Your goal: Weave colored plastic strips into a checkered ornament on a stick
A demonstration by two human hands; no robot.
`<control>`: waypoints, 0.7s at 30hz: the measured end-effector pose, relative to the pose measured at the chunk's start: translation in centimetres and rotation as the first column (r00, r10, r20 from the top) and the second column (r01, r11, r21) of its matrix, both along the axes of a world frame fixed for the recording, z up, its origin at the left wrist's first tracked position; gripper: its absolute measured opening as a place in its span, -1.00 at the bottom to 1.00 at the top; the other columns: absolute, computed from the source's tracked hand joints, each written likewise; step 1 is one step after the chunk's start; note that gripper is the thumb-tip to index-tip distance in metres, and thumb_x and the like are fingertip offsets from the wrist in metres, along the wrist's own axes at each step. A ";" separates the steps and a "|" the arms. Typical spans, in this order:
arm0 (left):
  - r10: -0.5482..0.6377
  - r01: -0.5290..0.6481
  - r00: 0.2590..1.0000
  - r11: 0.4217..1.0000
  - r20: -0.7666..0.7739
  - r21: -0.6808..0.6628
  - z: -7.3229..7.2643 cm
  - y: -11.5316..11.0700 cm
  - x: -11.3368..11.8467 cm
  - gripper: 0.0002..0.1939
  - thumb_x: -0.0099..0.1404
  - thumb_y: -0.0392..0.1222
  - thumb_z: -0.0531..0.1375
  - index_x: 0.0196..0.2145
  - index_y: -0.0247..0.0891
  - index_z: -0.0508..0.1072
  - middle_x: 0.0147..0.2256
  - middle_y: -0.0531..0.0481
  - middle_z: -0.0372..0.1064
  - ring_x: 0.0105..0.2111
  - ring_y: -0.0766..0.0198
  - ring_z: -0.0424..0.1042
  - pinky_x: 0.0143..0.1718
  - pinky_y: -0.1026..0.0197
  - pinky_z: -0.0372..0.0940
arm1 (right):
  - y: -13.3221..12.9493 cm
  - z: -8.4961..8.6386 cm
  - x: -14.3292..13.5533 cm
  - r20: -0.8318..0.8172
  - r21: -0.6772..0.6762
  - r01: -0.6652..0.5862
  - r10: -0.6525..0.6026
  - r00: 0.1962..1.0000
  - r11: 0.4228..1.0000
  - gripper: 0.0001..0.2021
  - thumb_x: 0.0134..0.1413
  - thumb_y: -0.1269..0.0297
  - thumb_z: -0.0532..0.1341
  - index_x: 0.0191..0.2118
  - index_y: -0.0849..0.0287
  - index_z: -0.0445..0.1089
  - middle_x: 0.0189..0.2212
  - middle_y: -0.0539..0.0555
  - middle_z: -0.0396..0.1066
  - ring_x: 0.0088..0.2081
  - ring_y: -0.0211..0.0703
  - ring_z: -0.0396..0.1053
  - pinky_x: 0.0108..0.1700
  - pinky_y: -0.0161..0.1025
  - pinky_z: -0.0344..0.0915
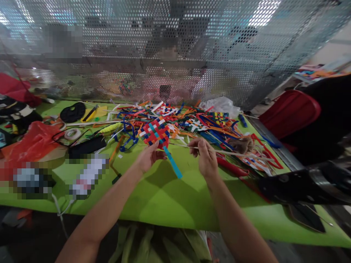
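My left hand (pixel 150 157) grips the lower edge of a small woven piece (pixel 155 133) of red, white, orange and blue strips. A light blue strip (pixel 173 163) hangs from the piece down to the right. To the right, my right hand (pixel 203 155) pinches a thin pale strip (pixel 227 151) that runs toward the woven piece on one side and out over the table's right part on the other. Where its left end meets the piece is hard to make out.
Behind my hands lies a heap of coloured strips (pixel 137 118) on the green table (pixel 164 204). Orange-red plastic (pixel 41 142), a tape roll (pixel 72 134) and a yellow cutter (pixel 90 113) are left. Twine (pixel 244 145) and a black cylindrical object (pixel 290 184) are right. Perforated metal (pixel 115 73) stands behind.
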State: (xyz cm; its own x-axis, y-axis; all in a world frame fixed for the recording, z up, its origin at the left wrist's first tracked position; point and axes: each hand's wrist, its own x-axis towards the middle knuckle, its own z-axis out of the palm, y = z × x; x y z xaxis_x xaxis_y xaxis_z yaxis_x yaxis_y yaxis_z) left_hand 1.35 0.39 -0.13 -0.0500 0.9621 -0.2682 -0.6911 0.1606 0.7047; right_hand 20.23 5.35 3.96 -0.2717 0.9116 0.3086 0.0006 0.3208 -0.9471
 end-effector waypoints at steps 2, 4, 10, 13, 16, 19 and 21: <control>0.039 -0.039 0.999 0.999 0.003 0.009 0.0 0.1 -0.1 -0.76 0.29 -0.07 0.21 -0.36 -0.34 0.49 -0.45 -0.05 0.53 -0.42 0.22 0.56 -0.38 0.22 0.45 | 0.0 -0.2 -0.1 -0.022 -0.021 -0.039 0.038 0.999 0.999 -0.55 0.18 -0.19 0.06 -0.41 0.09 0.39 -0.55 0.02 0.30 -0.52 -0.23 0.17 -0.47 -0.25 0.10; 0.042 -0.042 0.999 0.999 0.000 0.009 0.1 0.1 -0.1 -0.75 0.30 -0.07 0.20 -0.35 -0.33 0.49 -0.43 -0.07 0.54 -0.39 0.21 0.56 -0.36 0.23 0.45 | -0.1 -0.2 -0.2 -0.020 -0.025 -0.074 0.074 0.997 0.997 -0.56 0.19 -0.17 0.06 -0.41 0.09 0.38 -0.52 0.03 0.33 -0.51 -0.24 0.18 -0.45 -0.25 0.12; 0.046 -0.046 0.999 0.999 0.003 0.017 1.0 -0.1 -0.4 -0.74 0.36 -0.11 0.11 -0.27 -0.34 0.52 -0.31 -0.14 0.57 -0.39 0.26 0.56 -0.31 0.24 0.46 | -0.6 -0.3 -0.6 0.245 0.093 -0.274 0.244 0.938 0.957 -0.74 0.10 0.01 0.25 -0.38 0.09 0.49 -0.39 0.07 0.43 -0.35 -0.14 0.33 -0.28 -0.19 0.27; 0.127 -0.127 0.992 0.992 0.008 -0.004 1.0 0.1 -1.0 -0.79 0.33 -0.15 0.16 -0.35 -0.34 0.49 -0.39 -0.09 0.56 -0.44 0.28 0.55 -0.26 0.22 0.46 | -0.6 -0.6 -0.7 0.265 0.012 -0.426 0.408 0.874 0.905 -0.80 0.08 0.08 0.28 -0.26 0.04 0.55 -0.24 0.11 0.51 -0.18 -0.04 0.42 -0.17 -0.13 0.33; 0.176 -0.176 0.984 0.984 0.000 0.028 0.9 0.3 -1.6 -0.84 0.29 -0.17 0.20 -0.36 -0.32 0.48 -0.44 -0.04 0.54 -0.47 0.28 0.54 -0.25 0.19 0.47 | -0.4 -1.1 -0.8 0.078 -0.218 -0.495 0.520 0.851 0.841 -0.66 0.11 0.08 0.25 0.00 0.00 0.47 -0.11 0.12 0.51 -0.18 -0.08 0.46 -0.25 -0.19 0.37; 0.165 -0.160 0.984 0.983 -0.062 0.091 0.7 0.3 -1.7 -0.83 0.22 -0.14 0.27 -0.34 -0.32 0.49 -0.43 -0.05 0.55 -0.44 0.21 0.56 -0.25 0.13 0.47 | -0.6 -1.5 -1.0 -0.102 -0.420 -0.487 0.494 0.864 0.766 -0.62 0.16 -0.02 0.17 -0.03 0.12 0.43 -0.28 0.14 0.55 -0.41 -0.18 0.45 -0.36 -0.22 0.37; 0.128 -0.116 0.985 0.988 -0.114 0.106 0.6 0.2 -1.4 -0.78 0.14 -0.11 0.33 -0.34 -0.32 0.51 -0.42 -0.07 0.55 -0.42 0.16 0.56 -0.26 0.09 0.46 | -1.0 -1.7 -1.4 -0.115 -0.518 -0.494 0.515 0.849 0.698 -0.60 0.16 -0.07 0.14 -0.16 0.18 0.42 -0.45 0.10 0.52 -0.54 -0.23 0.38 -0.46 -0.26 0.33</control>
State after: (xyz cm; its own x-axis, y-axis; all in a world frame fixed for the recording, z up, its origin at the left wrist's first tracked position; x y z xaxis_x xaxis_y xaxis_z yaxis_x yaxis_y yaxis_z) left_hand -0.07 0.59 0.49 -0.1949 0.9681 -0.1572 -0.6104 0.0057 0.7920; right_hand 18.84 4.39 2.25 -0.7387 0.6497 -0.1796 0.0186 -0.2466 -0.9689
